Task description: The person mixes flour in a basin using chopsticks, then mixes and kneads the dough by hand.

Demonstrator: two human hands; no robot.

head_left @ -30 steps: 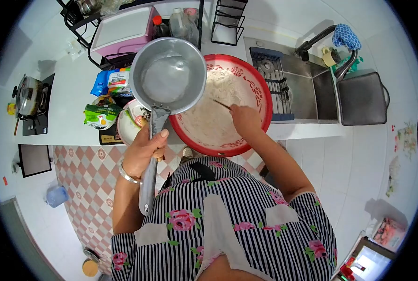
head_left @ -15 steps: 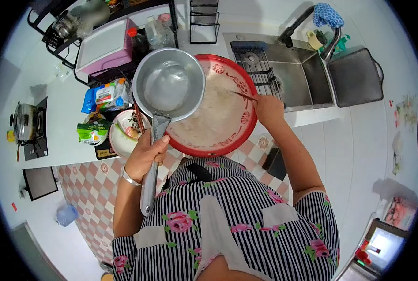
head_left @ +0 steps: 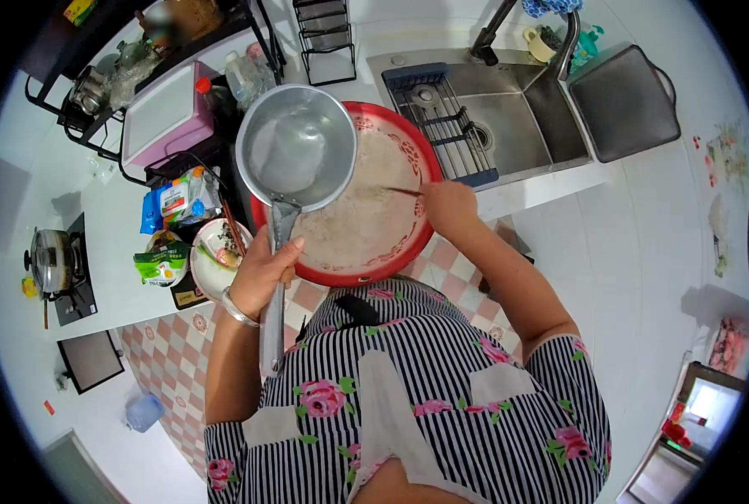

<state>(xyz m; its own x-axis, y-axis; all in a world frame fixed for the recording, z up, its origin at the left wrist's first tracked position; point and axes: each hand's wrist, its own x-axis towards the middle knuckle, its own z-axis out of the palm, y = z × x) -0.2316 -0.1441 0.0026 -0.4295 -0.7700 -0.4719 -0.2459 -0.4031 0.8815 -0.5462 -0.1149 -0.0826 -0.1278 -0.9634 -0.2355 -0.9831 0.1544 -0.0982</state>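
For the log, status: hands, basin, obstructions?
Left hand gripping pan handle; right hand holding utensil over basin; pale mix inside; pan hides part of basin.

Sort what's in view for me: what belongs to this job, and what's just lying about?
Seems part of the job:
- pan, in the left hand
- thin stick, in the right hand
- red-rimmed basin, with a pale mix inside

Seems just lying about:
- dish of scraps
- blue packet
- green packet
- pink box
- pot
- sink rack
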